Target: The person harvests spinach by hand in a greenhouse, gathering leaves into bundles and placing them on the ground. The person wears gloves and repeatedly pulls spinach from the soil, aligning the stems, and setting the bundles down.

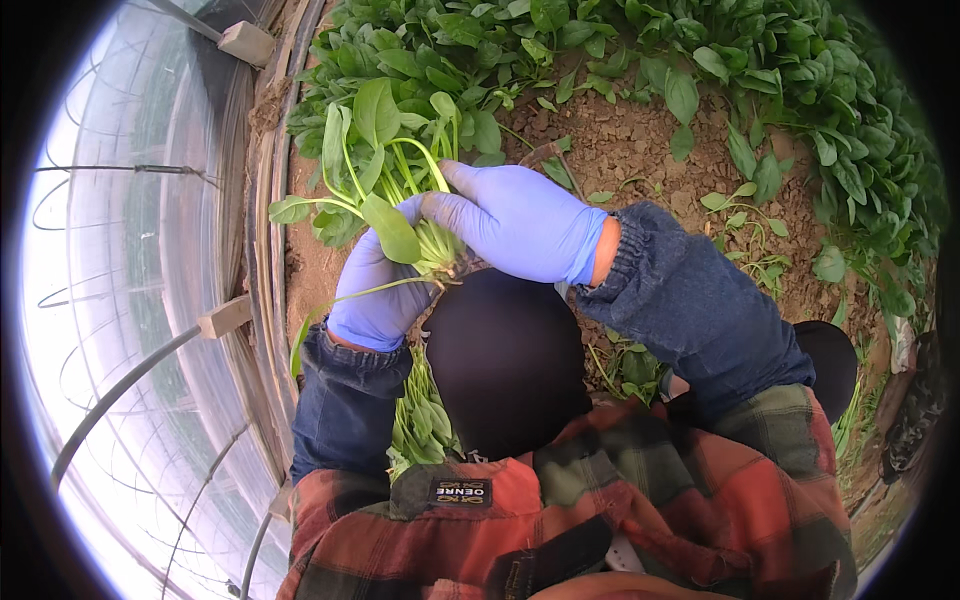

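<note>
Both hands wear blue-violet disposable gloves and hold one bunch of leafy greens that looks like spinach (390,217). My left hand (382,285) is wrapped round the stems from below and the left. My right hand (510,217), with soil on its thumb and fingers, presses on the stems from the right. The root ends point down towards my dark-clad knee, and the leaves fan out up and to the left. One long stem with a leaf hangs loose across my left wrist. Part of a tool with a metal edge (544,154) shows just beyond my right hand, mostly hidden.
Dense rows of growing greens (847,97) stand ahead and at the right, around bare brown soil (637,150) with small scattered plants. Cut greens (424,420) lie beside my left knee. Clear plastic greenhouse sheeting (180,262) with hoops and wooden blocks (225,316) runs along the left.
</note>
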A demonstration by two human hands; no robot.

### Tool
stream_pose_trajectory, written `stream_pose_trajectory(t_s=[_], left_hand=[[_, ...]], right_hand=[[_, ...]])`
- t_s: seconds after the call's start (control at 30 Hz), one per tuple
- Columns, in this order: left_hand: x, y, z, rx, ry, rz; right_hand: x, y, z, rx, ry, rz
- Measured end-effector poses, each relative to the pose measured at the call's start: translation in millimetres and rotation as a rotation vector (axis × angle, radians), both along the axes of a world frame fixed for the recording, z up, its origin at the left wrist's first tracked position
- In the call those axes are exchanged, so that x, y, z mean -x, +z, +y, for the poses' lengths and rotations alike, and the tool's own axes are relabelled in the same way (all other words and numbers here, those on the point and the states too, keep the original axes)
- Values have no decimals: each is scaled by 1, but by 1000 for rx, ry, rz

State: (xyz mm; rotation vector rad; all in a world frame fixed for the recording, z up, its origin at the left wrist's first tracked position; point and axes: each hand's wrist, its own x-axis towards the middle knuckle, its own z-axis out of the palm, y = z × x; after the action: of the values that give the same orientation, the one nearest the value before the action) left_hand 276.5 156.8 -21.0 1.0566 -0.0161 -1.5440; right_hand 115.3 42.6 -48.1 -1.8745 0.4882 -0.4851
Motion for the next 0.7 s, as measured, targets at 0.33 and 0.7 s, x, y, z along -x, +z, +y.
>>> stream_pose_trajectory(t_s=[0.33,0.7], left_hand=[[97,106,24,247,-566,-6],[210,70,33,128,-1413,-72]], right_hand=[[180,131,33,1161,-328,333],[275,69,105,727,23,250]])
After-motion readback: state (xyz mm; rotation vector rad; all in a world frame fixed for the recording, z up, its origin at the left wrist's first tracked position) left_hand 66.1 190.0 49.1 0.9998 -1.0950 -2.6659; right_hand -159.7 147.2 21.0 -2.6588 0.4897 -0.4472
